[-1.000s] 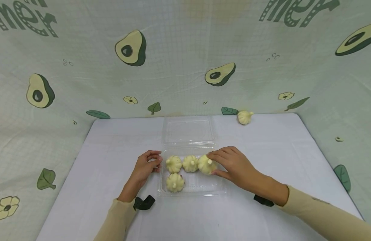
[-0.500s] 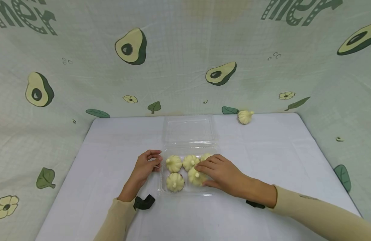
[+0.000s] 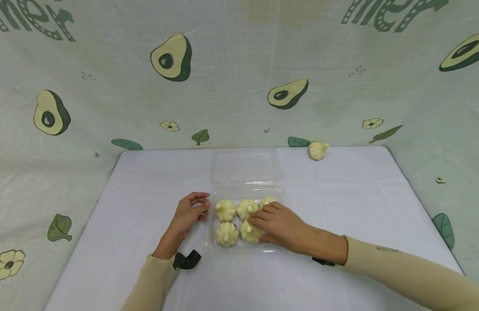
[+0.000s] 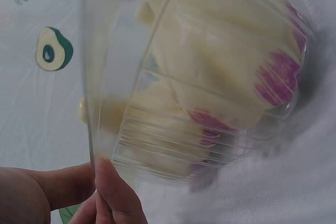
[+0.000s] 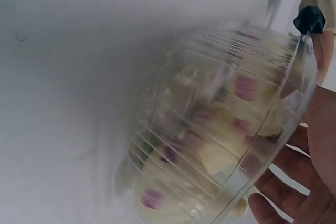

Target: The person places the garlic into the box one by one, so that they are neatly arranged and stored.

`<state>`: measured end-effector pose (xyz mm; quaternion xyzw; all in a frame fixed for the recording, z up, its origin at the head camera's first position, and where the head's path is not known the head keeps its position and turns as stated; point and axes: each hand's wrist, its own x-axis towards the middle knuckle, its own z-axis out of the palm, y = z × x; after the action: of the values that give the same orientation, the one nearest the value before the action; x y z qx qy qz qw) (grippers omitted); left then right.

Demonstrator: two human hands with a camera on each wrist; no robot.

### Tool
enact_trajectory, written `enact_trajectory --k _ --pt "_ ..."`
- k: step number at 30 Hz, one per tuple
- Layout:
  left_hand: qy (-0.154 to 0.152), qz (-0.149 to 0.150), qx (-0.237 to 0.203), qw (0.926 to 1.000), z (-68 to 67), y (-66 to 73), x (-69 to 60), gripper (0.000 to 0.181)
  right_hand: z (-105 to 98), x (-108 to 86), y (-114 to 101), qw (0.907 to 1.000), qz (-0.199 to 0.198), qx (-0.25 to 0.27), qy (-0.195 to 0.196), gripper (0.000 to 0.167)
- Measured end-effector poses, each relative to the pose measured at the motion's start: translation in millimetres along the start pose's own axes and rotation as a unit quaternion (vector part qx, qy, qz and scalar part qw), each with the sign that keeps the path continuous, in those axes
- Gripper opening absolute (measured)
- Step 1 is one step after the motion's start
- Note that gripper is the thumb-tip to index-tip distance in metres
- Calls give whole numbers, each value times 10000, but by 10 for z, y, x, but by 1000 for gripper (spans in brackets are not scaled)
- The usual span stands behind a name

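My left hand [image 3: 190, 214] pinches the left rim of a clear plastic clamshell container [image 4: 94, 103] between thumb and fingers. Inside, a back row holds a left garlic bulb [image 3: 225, 210], a middle bulb [image 3: 246, 209] and a right bulb [image 3: 267, 201], partly covered by my right hand. Another garlic bulb [image 3: 227, 234] sits at the front left. Beside it, my right hand [image 3: 282, 226] grips a garlic bulb [image 3: 250, 232] in the front row, reaching over the container's right side. Purple patches show on the bulbs through the wall in both wrist views.
The container's clear lid [image 3: 245, 167] lies folded back behind it. One more garlic bulb [image 3: 318, 150] rests at the back right edge of the white-covered table [image 3: 340, 185]. A cloth printed with avocados [image 3: 231, 65] hangs behind and at the sides.
My right hand has moved left and toward me, from the back-right bulb's place to the front row, with a garlic bulb in its fingers. The left hand stays on the rim.
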<state>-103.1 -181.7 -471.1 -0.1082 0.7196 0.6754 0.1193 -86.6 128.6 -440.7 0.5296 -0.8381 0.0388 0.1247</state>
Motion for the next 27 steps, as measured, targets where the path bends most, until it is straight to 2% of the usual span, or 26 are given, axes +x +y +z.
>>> enact_trajectory --k 6,16,27 --pt "-30 1 25 10000 -2 20 -14 35 41 36 -9 9998 -66 -184 -73 58" --pt "28 -39 53 10000 5 11 -2 34 90 60 -38 9995 -64 -106 -279 58" --pt "41 -88 42 9999 12 22 -15 34 122 83 -58 9994 -140 -275 -150 58"
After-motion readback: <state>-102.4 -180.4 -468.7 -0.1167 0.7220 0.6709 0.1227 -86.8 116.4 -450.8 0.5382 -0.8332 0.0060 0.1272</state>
